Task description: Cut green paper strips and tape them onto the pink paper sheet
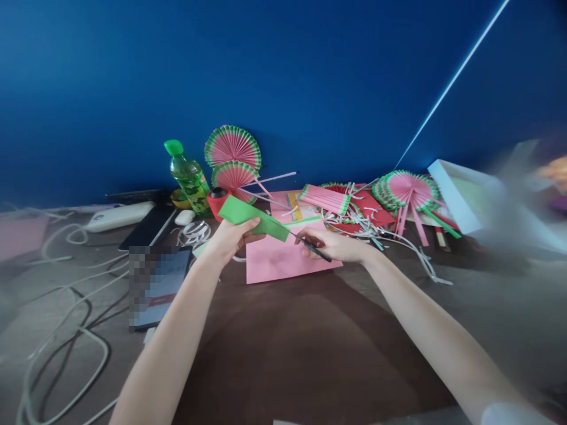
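Across the upper frame spreads a blue wall [283, 77], with a brown table [310, 348] below. A pink sheet [274, 265] lies at centre. Over its upper-left part, a green paper [271, 225] is pinched by the left hand [233, 237]; the right hand [331, 243] curls around dark scissors [317, 250] at the paper's right end.

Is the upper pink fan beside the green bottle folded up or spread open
Spread open: on the upper pink fan, pleats radiate into a round, green-edged disc.
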`<state>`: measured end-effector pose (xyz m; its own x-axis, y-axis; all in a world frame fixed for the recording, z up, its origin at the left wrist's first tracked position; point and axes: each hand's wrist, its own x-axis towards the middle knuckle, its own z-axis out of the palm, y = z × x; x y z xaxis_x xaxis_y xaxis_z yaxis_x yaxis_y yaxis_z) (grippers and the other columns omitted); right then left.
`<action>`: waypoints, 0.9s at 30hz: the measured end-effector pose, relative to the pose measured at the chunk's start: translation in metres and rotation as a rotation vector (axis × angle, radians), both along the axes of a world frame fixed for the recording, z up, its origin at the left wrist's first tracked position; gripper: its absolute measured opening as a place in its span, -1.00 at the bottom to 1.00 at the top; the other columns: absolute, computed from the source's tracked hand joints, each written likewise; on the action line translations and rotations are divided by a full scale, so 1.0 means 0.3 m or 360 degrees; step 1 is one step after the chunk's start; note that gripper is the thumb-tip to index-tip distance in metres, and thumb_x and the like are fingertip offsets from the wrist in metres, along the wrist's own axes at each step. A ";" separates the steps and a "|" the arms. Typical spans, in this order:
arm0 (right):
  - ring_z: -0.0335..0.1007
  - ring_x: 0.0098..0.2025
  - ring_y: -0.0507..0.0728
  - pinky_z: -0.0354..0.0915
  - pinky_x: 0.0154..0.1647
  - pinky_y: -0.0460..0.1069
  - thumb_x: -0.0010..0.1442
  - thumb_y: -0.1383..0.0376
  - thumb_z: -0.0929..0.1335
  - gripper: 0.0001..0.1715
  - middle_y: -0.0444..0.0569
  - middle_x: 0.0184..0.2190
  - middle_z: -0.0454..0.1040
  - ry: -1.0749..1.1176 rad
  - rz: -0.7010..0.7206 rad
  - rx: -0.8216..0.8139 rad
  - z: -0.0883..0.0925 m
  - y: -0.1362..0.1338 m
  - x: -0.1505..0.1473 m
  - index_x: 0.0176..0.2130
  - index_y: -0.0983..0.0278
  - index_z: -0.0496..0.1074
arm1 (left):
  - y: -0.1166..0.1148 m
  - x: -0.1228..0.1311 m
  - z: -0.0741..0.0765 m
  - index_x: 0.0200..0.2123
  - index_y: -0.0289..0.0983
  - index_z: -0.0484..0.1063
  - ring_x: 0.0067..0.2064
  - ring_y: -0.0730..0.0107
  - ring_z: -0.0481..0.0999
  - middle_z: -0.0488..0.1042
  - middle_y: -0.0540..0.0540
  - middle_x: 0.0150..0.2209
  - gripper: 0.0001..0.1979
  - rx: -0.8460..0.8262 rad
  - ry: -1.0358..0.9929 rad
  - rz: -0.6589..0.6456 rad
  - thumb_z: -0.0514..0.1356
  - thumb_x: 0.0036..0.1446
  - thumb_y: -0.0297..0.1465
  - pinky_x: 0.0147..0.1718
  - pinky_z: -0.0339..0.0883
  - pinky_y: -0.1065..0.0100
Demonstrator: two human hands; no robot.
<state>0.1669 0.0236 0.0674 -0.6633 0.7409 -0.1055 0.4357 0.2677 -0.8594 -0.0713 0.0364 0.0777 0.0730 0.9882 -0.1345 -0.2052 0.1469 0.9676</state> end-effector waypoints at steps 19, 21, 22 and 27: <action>0.28 -0.19 0.09 0.22 -0.19 0.00 0.07 0.09 0.33 -0.54 0.00 -0.19 0.38 -0.0059 -0.0013 0.0002 0.013 -0.003 0.007 -0.08 0.26 0.26 | 0.004 0.004 0.003 -0.39 -0.38 0.42 -0.36 0.30 0.56 0.55 -0.11 -0.36 -0.82 -0.0049 -0.0062 0.0020 0.28 -0.16 -0.55 -0.35 0.52 0.28; 0.28 -0.16 0.10 0.22 -0.19 0.00 0.06 0.08 0.33 -0.54 0.00 -0.18 0.38 -0.0039 -0.0011 -0.0004 0.009 -0.002 0.008 -0.09 0.25 0.27 | 0.006 0.002 0.001 -0.38 -0.38 0.42 -0.36 0.29 0.57 0.55 -0.12 -0.36 -0.82 -0.0050 -0.0066 0.0020 0.28 -0.16 -0.55 -0.35 0.52 0.28; 0.28 -0.15 0.10 0.23 -0.19 -0.01 0.06 0.08 0.34 -0.54 0.00 -0.18 0.38 -0.0025 -0.0010 -0.0010 0.007 -0.001 0.008 -0.09 0.25 0.28 | 0.007 0.002 0.000 -0.38 -0.38 0.42 -0.35 0.29 0.57 0.55 -0.13 -0.35 -0.82 -0.0049 -0.0065 0.0015 0.28 -0.15 -0.55 -0.34 0.52 0.28; 0.30 -0.14 0.10 0.24 -0.18 -0.01 0.06 0.10 0.34 -0.56 0.00 -0.16 0.37 0.0020 -0.0010 -0.0046 -0.002 0.003 0.009 -0.10 0.26 0.28 | 0.005 0.002 -0.002 -0.37 -0.38 0.42 -0.34 0.29 0.57 0.56 -0.14 -0.33 -0.82 -0.0048 -0.0050 -0.0006 0.28 -0.15 -0.54 -0.34 0.52 0.29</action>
